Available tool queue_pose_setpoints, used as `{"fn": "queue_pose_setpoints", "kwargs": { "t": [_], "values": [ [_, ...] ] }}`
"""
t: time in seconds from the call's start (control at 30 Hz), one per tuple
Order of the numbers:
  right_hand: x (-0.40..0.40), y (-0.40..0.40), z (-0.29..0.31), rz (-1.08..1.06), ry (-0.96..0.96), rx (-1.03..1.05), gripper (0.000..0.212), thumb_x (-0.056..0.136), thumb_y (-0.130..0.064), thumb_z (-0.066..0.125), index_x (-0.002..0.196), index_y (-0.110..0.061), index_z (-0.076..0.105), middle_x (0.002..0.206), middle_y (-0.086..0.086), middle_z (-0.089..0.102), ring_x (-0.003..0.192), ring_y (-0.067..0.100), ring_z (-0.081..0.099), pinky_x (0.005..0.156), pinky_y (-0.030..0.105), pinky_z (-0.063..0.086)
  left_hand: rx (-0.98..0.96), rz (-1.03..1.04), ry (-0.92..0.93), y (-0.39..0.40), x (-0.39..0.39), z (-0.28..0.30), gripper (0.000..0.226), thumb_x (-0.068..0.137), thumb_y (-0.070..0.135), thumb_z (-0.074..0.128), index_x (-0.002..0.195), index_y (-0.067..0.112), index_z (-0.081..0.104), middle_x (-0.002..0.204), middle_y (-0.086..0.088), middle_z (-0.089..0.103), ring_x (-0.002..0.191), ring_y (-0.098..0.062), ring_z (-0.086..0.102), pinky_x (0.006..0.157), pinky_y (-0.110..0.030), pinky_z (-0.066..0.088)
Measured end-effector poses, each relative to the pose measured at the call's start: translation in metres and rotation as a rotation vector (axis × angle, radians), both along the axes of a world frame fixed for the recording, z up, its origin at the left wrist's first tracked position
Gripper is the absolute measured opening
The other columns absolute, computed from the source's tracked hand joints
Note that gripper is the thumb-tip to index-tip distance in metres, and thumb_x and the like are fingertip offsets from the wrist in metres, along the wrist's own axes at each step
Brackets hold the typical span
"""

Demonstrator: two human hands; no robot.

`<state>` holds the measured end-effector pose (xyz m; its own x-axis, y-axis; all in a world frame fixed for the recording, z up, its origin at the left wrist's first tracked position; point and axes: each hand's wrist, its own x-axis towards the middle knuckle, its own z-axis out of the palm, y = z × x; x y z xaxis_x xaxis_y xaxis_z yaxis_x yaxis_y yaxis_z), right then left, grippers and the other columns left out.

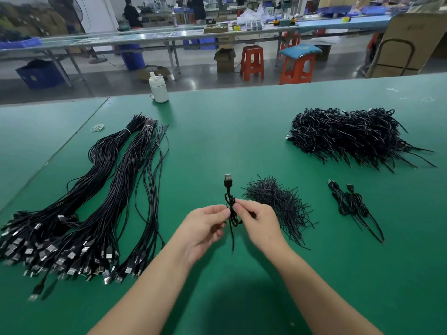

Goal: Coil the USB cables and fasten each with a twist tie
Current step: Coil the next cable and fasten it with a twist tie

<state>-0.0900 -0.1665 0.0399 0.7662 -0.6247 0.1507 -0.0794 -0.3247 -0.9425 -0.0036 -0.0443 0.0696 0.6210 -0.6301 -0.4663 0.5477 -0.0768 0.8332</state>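
Our two forearms reached in from the near edge over the green table (242, 131), and our hands met above it. We held the coiled cable (231, 206) upright between them: our left hand (203, 228) pinched its middle with curled fingers, and our right hand (258, 223) pinched it from the other side, thumb and forefinger closed on the wrapped waist. Its USB plug (228, 178) stood up beyond our fingertips, and a loose tail hung down toward us. Whether a twist tie was already round the coil we could not tell.

Just right of that cable lay the heap of black twist ties (278, 201). Further right of it, two finished coils (350, 201) rested side by side, plugs pointing away from us. Beyond and to the right of it, well apart, a large pile of bundled cables (348, 136) sat on the mat. Left of it, long uncoiled cable bundles (96, 201) stretched away, their plugs fanned toward us and their far ends tied. A few rubber bands (97, 127) lay near those far ends. Straight beyond the held cable, at the table's far edge, stood a white bottle (158, 88).

Past the table we saw a grey workshop floor, orange stools (251, 62), long benches (169, 36) carrying boxes and parts, blue bins (40, 73) beneath, cardboard cartons (408, 42), and people in dark clothes working at the back.
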Motion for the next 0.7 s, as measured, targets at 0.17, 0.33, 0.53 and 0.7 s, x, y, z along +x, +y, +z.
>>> {"fn": "queue_pose_setpoints", "kwargs": {
  "t": [0.17, 0.33, 0.53, 0.7],
  "values": [
    [-0.002, -0.001, 0.001, 0.046, 0.034, 0.222, 0.014, 0.094, -0.021, 0.066, 0.100, -0.021, 0.078, 0.085, -0.009, 0.076, 0.078, 0.002, 0.062, 0.077, 0.016, 0.049, 0.187, -0.041, -0.744, 0.001, 0.002, 0.000, 0.015, 0.085, 0.005, 0.074, 0.081, 0.018, 0.070, 0.071, 0.011, 0.068, 0.068, -0.004, 0.058, 0.067, -0.014, 0.045],
    [-0.004, 0.000, 0.010, 0.135, 0.027, 0.584, 0.020, 0.096, -0.014, 0.062, 0.084, -0.015, 0.078, 0.077, 0.014, 0.061, 0.069, 0.021, 0.058, 0.059, 0.023, 0.054, 0.225, -0.072, -1.468, 0.007, 0.001, -0.009, 0.011, 0.088, 0.007, 0.068, 0.090, 0.018, 0.069, 0.086, 0.011, 0.068, 0.081, -0.006, 0.060, 0.079, -0.019, 0.046],
    [-0.007, -0.007, 0.013, 0.209, 0.081, 0.742, 0.022, 0.097, -0.015, 0.060, 0.090, 0.001, 0.073, 0.075, 0.009, 0.058, 0.063, 0.014, 0.059, 0.062, 0.029, 0.059, 0.156, -0.041, -1.836, 0.006, 0.003, -0.023, 0.013, 0.085, 0.000, 0.065, 0.092, 0.011, 0.068, 0.086, 0.001, 0.065, 0.080, -0.018, 0.057, 0.073, -0.030, 0.047],
    [-0.007, -0.014, 0.020, 0.274, 0.164, 0.668, 0.038, 0.100, -0.033, 0.054, 0.088, 0.000, 0.069, 0.076, 0.009, 0.055, 0.067, 0.012, 0.054, 0.063, 0.030, 0.057, 0.118, -0.019, -1.831, 0.001, 0.003, -0.031, 0.014, 0.091, 0.010, 0.058, 0.095, 0.010, 0.071, 0.088, 0.000, 0.065, 0.081, -0.019, 0.057, 0.072, -0.035, 0.050]
  ]
}}
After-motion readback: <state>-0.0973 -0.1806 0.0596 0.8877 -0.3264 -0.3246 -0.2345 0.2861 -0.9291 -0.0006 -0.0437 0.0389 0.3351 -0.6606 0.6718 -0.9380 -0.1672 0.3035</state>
